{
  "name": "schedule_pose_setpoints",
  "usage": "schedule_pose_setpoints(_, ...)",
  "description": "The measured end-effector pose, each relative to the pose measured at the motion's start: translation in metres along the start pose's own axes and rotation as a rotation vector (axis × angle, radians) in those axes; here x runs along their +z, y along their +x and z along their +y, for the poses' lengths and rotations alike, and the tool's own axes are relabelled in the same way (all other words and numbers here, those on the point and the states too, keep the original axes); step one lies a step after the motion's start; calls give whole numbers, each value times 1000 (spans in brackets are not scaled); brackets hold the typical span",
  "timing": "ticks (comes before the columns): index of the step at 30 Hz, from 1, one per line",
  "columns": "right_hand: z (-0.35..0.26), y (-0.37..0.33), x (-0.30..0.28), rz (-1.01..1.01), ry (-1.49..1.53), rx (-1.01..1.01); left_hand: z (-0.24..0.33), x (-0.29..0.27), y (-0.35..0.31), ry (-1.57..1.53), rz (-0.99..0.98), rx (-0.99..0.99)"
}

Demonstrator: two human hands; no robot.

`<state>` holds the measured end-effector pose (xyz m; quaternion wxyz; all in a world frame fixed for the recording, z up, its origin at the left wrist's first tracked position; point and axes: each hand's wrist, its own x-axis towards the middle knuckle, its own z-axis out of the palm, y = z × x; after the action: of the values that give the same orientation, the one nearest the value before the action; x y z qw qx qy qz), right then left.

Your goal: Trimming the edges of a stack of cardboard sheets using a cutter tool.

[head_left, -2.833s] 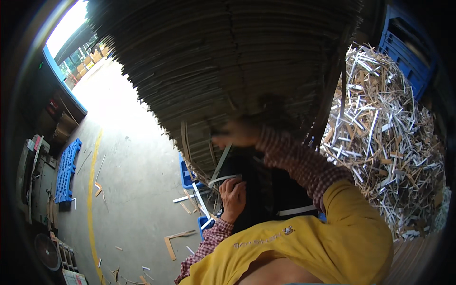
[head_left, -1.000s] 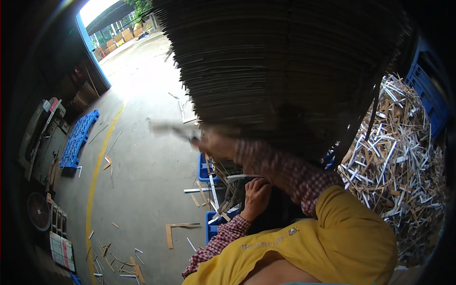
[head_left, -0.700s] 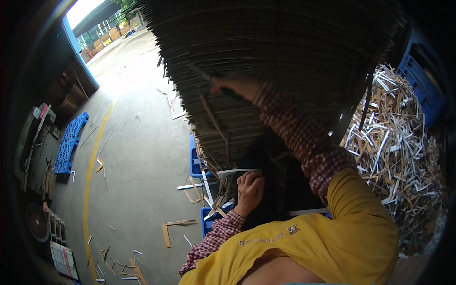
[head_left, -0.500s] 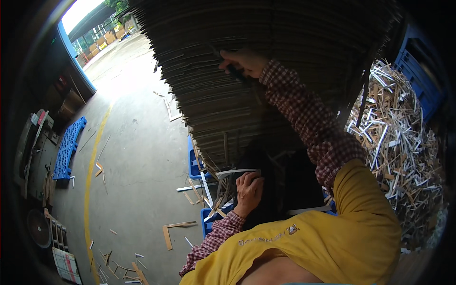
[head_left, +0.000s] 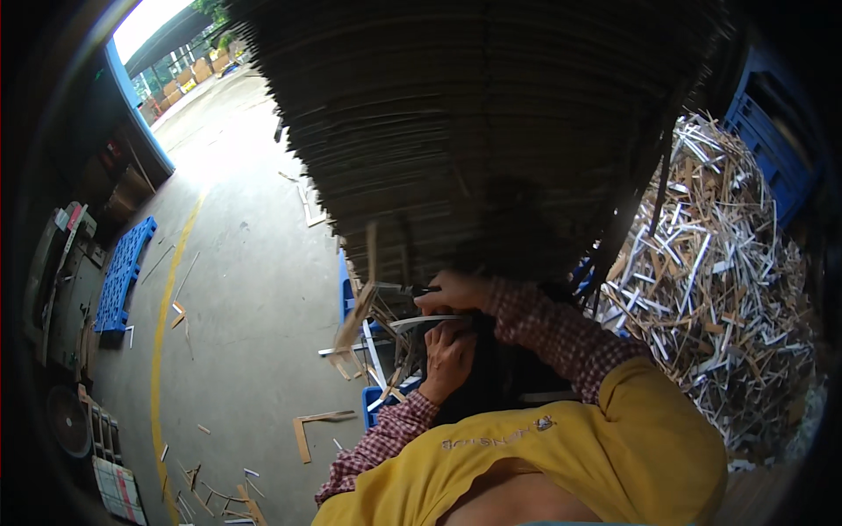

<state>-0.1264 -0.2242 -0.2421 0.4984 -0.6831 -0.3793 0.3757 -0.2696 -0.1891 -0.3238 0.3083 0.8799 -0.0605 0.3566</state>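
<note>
My right hand (head_left: 454,292) is closed around a dark-handled hand tool (head_left: 405,289) with a thin metal shaft that points left. It is low in front of the tall stack of cardboard sheets (head_left: 377,149), just above my left hand. My left hand (head_left: 448,358) is curled, its fingers at a curved white strip (head_left: 430,321); the fingertips are hidden. Left of both hands, bent brown cardboard strips (head_left: 355,316) stick out in a blurred tangle.
Blue plastic pallet parts (head_left: 377,405) show under the stack. To the right rises a large heap of white and brown scrap strips (head_left: 702,272), with a blue pallet (head_left: 772,131) behind. Another blue pallet (head_left: 125,276) leans at left. Offcuts (head_left: 307,434) litter the floor.
My right hand has come down from the stack's face to beside my left hand, with the tool still in it. The brown strips at left have shifted. My left hand stays at the white strip.
</note>
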Motion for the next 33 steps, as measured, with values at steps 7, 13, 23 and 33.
schedule_pose_setpoints(7,-69,43,-104,163,-273,-267,4,9,10,9,1,2)
schedule_pose_setpoints(13,-90,28,-92,-90,-486,-234,-3,-4,13,-129,79,-111)
schedule_pose_setpoints(23,-174,102,-84,62,-180,-36,0,6,18,20,17,-15)
schedule_pose_setpoints(33,-110,88,-1,379,61,-299,-11,2,10,-4,32,-8)
